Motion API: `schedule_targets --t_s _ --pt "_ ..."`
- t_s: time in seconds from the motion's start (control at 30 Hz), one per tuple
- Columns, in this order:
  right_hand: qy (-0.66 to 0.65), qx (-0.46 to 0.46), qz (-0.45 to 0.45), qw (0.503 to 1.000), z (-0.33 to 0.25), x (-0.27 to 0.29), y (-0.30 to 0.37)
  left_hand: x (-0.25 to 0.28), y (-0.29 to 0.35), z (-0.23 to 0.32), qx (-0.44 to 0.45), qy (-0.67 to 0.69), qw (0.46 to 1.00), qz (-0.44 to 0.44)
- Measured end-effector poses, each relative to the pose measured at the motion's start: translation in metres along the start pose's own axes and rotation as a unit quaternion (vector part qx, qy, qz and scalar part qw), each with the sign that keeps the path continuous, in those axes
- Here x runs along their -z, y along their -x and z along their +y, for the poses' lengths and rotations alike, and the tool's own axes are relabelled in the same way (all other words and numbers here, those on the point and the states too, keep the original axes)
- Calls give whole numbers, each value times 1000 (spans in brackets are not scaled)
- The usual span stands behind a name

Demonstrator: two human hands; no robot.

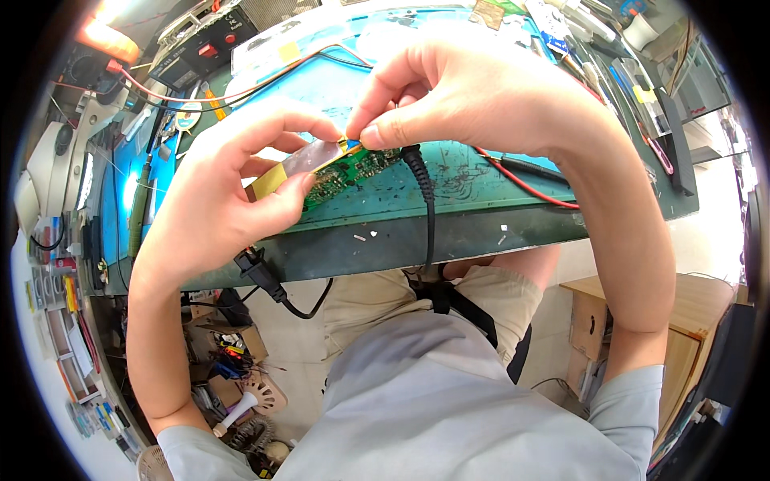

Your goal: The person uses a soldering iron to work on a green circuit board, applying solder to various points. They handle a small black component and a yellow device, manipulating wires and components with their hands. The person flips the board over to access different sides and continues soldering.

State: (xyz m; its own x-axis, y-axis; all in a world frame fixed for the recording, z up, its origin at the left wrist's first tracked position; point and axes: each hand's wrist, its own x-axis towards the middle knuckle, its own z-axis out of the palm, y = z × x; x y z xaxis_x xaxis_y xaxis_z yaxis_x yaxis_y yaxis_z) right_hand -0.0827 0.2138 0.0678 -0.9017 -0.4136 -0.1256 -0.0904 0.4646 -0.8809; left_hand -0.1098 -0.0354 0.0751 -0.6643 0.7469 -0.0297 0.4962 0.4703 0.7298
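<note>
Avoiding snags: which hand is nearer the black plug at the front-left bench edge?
Left hand, above the black plug in view; right hand, farther up and right.

1. The bare left hand point(216, 192) holds a green circuit board point(333, 184) with a flat silver-yellow strip point(311, 157)
2. The bare right hand point(457, 96) pinches at a small blue piece point(353, 145)
3. A black ribbed cable point(420, 180) hangs over the dark table edge point(497, 240)

"What colours reach my feed?"
"I see a green circuit board point(338, 179) and a silver-and-yellow plate point(310, 158); a black cable point(431, 215) crosses the front edge of my teal mat point(501, 192), which is dark-scrawled."
</note>
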Motion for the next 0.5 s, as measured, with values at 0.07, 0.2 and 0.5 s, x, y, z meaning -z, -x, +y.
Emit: schedule_targets --t_s 0.07,0.2,0.5 --pt "5 3 8 1000 -1 -1 2 0 0 1 2 -1 1000 -1" --pt "27 0 24 999 -5 -3 5 -2 0 3 -22 -35 999 7" --pt "121 35 73 989 0 -10 5 -4 1 9 -144 -191 971 24"
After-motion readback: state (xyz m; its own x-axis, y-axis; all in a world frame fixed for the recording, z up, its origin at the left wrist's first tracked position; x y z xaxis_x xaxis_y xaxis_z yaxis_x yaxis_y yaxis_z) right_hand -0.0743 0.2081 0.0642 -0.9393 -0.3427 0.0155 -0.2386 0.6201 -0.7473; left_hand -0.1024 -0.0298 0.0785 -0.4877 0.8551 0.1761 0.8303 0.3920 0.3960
